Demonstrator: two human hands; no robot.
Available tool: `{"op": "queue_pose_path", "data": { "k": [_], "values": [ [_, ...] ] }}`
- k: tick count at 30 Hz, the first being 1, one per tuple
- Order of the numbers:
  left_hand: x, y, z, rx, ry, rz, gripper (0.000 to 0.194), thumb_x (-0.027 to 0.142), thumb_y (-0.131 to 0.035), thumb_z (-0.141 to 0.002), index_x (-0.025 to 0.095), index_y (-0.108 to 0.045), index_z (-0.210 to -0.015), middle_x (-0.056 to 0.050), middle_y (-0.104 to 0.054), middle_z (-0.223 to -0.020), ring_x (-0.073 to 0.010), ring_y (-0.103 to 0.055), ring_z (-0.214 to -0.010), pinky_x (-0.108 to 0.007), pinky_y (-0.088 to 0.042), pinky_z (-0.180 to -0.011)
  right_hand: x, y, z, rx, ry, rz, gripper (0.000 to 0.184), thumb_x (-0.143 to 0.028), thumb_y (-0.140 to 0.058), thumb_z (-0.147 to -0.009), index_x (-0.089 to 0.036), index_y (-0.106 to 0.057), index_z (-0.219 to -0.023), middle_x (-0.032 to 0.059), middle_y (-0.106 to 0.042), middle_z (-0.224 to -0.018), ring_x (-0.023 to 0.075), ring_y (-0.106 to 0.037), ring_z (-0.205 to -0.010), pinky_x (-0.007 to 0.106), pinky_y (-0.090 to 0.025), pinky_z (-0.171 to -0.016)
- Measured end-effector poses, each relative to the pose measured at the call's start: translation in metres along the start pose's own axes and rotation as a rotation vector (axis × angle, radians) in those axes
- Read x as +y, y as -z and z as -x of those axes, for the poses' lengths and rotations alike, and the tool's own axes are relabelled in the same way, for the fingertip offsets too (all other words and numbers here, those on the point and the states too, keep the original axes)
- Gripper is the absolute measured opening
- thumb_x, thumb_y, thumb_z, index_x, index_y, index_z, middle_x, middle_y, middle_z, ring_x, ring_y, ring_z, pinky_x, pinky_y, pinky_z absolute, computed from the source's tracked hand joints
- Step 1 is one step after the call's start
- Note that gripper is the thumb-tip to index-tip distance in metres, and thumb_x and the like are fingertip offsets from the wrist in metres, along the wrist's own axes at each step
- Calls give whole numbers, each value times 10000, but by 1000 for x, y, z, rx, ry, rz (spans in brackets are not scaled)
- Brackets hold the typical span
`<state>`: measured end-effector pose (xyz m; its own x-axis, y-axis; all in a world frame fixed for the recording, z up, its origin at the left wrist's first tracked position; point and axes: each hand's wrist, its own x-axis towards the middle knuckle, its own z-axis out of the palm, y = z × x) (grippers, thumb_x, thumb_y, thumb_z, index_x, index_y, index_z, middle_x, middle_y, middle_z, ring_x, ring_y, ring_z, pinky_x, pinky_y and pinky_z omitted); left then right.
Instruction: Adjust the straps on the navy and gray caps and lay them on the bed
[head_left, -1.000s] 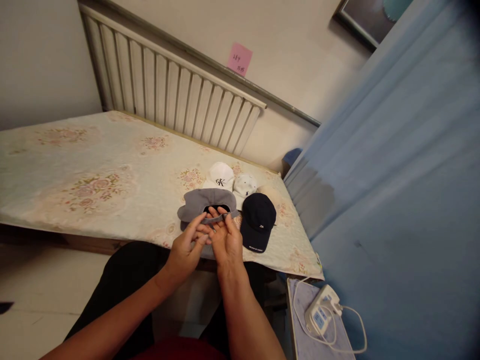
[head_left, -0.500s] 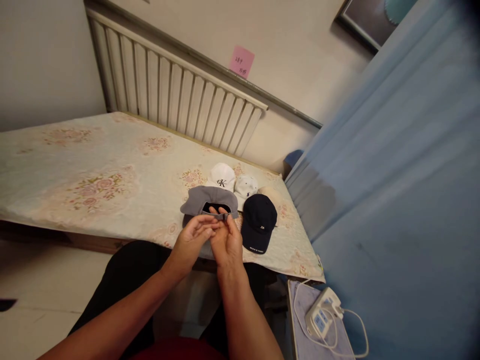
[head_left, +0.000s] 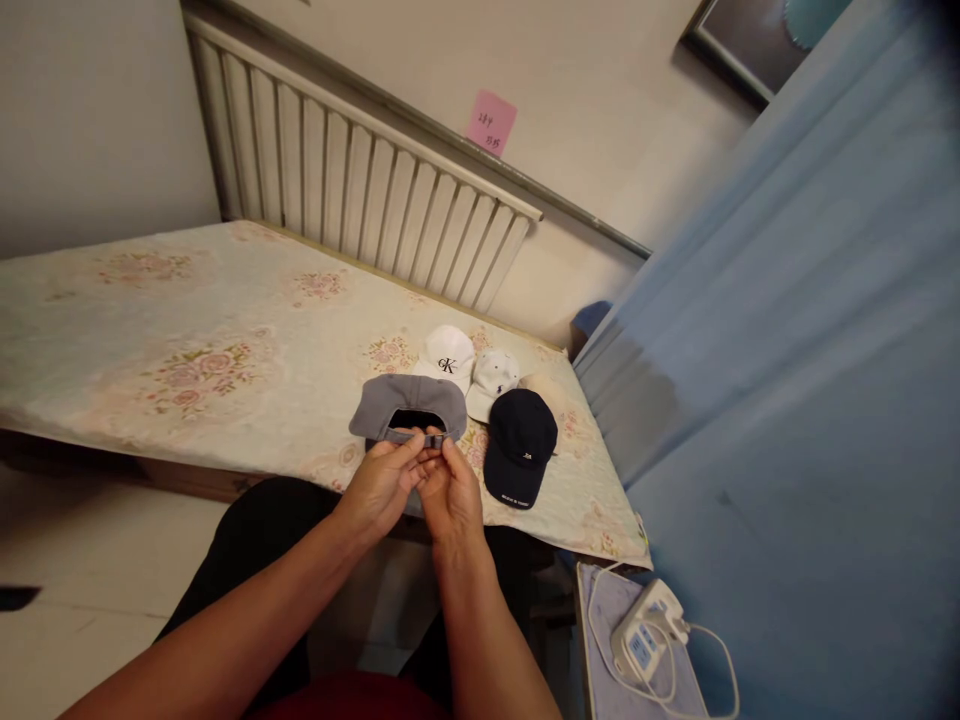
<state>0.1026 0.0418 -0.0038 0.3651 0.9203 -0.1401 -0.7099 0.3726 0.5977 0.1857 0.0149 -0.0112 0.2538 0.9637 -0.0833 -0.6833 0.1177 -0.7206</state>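
A grey baseball cap point(head_left: 409, 393) is turned with its back opening and strap toward me, at the bed's near edge. My left hand point(head_left: 386, 480) pinches the strap point(head_left: 409, 438) left of its buckle. My right hand point(head_left: 452, 490) has thumb and fingers closed on the strap's buckle end. The fingertips of both hands meet under the strap. Just right of them lies a navy cap point(head_left: 521, 445), brim toward me. Behind the grey cap sit a white cap point(head_left: 448, 352) with black "CK" letters and another white cap point(head_left: 495, 375) with a small dark logo.
A beige cap point(head_left: 547, 388) shows partly behind the navy one. The caps lie on a flowered bedsheet point(head_left: 315, 340). A radiator point(head_left: 360, 180) stands along the wall, a blue curtain point(head_left: 750, 380) hangs at right. A power strip point(head_left: 645, 635) with white cables rests on a small table.
My left fingers have closed on the strap. My right fingers have come out of the cap's back opening and gone below the strap. The grey cap has shifted slightly left.
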Motion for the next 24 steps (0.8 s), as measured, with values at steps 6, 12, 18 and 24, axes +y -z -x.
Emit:
{"op": "queue_pose_path", "data": {
  "k": [6, 12, 18, 24],
  "values": [
    [4, 6, -3, 52, -54, -55, 178, 234, -769, -693, 141, -623, -737, -31, -701, -714, -170, -684, -745, -256, -516, -667, -10, 18, 0, 256, 207, 346, 273, -388, -706, -737, -145, -608, -809, 10, -685, -682, 88, -603, -517, 188, -477, -488],
    [3, 5, -1, 23, -56, -97, 219, 250, -785, -673, 139, -623, -772, -19, -689, -717, -144, -662, -687, -246, -512, -644, -22, 15, -8, 174, 249, 511, 227, -305, -710, -695, -153, -599, -822, -52, -613, -529, 85, -556, -440, 185, -432, -446],
    [0, 9, -1, -56, -48, -185, 219, 230, -787, -654, 132, -633, -777, -8, -652, -659, -126, -619, -618, -256, -501, -638, -18, 11, -5, 114, 206, 493, 174, -268, -699, -665, -164, -563, -698, -69, -572, -470, 66, -496, -393, 178, -389, -427],
    [2, 15, -2, -32, -41, -194, 214, 254, -797, -638, 132, -626, -681, 21, -586, -636, -89, -548, -571, -221, -461, -573, -13, 18, -5, 101, 169, 480, 197, -285, -704, -635, -169, -547, -662, -66, -573, -457, 70, -482, -373, 177, -360, -401]
  ]
}}
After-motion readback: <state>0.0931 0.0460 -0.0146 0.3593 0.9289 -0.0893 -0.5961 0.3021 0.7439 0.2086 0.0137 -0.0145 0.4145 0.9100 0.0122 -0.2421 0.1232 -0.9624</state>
